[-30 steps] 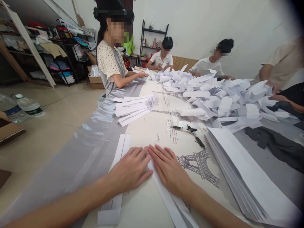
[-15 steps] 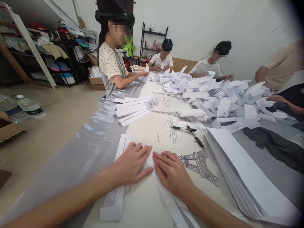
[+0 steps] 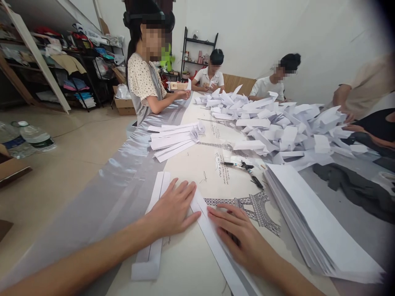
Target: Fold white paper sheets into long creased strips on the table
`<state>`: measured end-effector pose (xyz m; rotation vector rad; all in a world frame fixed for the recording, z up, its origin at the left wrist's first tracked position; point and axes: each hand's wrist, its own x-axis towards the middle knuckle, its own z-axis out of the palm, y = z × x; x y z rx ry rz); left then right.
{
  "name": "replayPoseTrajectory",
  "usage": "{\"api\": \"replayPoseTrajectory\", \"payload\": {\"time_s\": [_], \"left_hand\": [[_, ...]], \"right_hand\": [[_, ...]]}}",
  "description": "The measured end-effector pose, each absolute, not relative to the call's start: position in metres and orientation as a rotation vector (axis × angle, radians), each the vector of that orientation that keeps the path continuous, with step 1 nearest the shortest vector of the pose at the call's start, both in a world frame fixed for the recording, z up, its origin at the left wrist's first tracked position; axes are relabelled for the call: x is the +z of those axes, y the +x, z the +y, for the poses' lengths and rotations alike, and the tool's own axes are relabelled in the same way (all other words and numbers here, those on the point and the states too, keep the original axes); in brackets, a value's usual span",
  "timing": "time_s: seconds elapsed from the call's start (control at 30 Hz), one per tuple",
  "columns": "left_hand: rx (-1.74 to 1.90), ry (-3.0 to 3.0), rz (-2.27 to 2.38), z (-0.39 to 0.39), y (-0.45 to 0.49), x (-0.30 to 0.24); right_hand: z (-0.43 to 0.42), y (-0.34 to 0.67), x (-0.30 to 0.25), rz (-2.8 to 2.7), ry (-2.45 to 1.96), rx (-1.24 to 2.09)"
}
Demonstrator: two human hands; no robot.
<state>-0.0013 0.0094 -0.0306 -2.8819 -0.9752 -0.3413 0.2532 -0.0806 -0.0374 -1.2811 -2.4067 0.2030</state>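
A long folded strip of white paper [image 3: 212, 242] lies slantwise on the table in front of me. My left hand [image 3: 175, 207] rests on its far end, fingers stretched out and thumb apart. Along the strip's right edge lies my right hand [image 3: 234, 230], its fingers extended and touching the paper fold. Partly under my left hand and wrist is another folded paper strip [image 3: 146, 269] with a turned-up near end. To the right stands a thick stack of white paper sheets [image 3: 317, 222].
Folded strips [image 3: 174, 139] lie fanned out farther up the table. A big heap of folded papers [image 3: 277, 123] covers the far right. Black pens [image 3: 247, 168] and a dark cloth [image 3: 352, 193] lie nearby. A person [image 3: 148, 78] stands at the left edge; others sit beyond.
My right hand has slid toward me and to the right along the strip's edge. My left hand stays at the far end. The person on the left has raised a wooden-looking item.
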Motion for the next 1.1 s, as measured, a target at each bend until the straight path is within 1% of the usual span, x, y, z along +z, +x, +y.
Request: {"api": "replayPoseTrajectory", "payload": {"time_s": [0.13, 0.27, 0.47, 0.73, 1.1], "left_hand": [[-0.325, -2.876, -1.026, 0.03, -0.01, -0.034], [-0.416, -2.856, -0.992, 0.044, -0.013, -0.035], [-0.429, -2.937, -0.966, 0.027, -0.007, -0.037], [-0.318, -3.143, -1.035, 0.014, -0.01, -0.029], [-0.284, -3.124, -1.046, 0.015, -0.009, -0.03]], "right_hand": [[-0.061, 0.247, -0.031, -2.476, -1.263, 0.23], [-0.046, 0.24, -0.031, -2.473, -1.224, 0.248], [-0.048, 0.233, -0.038, -2.475, -1.267, 0.209], [-0.054, 0.236, -0.042, -2.433, -1.267, 0.148], [-0.065, 0.231, -0.042, -2.411, -1.273, 0.081]]}}
